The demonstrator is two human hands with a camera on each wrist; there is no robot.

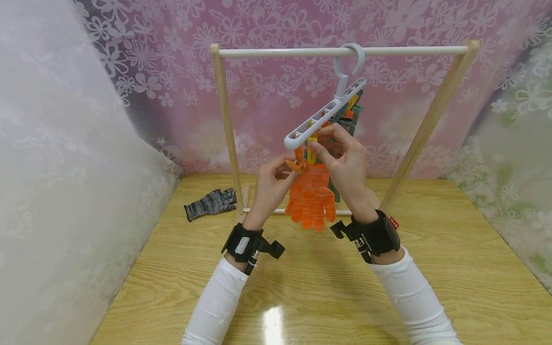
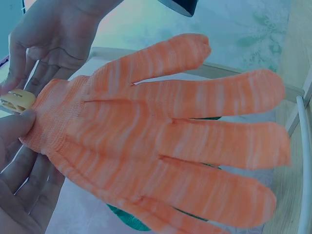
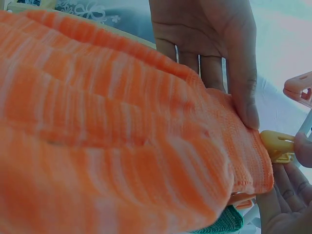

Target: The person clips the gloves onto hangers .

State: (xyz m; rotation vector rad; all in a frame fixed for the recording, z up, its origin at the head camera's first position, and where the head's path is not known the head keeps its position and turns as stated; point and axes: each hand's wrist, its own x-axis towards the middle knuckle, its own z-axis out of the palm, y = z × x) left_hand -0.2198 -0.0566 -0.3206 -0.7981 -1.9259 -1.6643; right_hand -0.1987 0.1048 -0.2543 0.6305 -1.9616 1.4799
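Note:
An orange striped knit glove (image 1: 311,196) hangs fingers down below a grey clip hanger (image 1: 316,123). My left hand (image 1: 272,184) grips the glove's cuff, its thumb lying on the knit in the right wrist view. With thumb and fingers, my right hand (image 1: 350,165) pinches a yellow clothespin (image 1: 312,146) on the hanger; that clothespin (image 3: 278,141) is right at the cuff's edge. Beside my left fingers dangles an orange clothespin (image 1: 296,162). Behind the orange glove is a green glove (image 3: 222,222), mostly hidden, and more clips hold dark green cloth (image 1: 355,117) at the hanger's far end.
The hanger's hook sits over the white bar (image 1: 276,52) of a wooden-sided rack (image 1: 226,120). A grey-black knit glove (image 1: 211,203) lies on the wood-grain table (image 1: 310,287), by the rack's left foot. Flowered curtains (image 1: 267,24) stand behind and at the sides.

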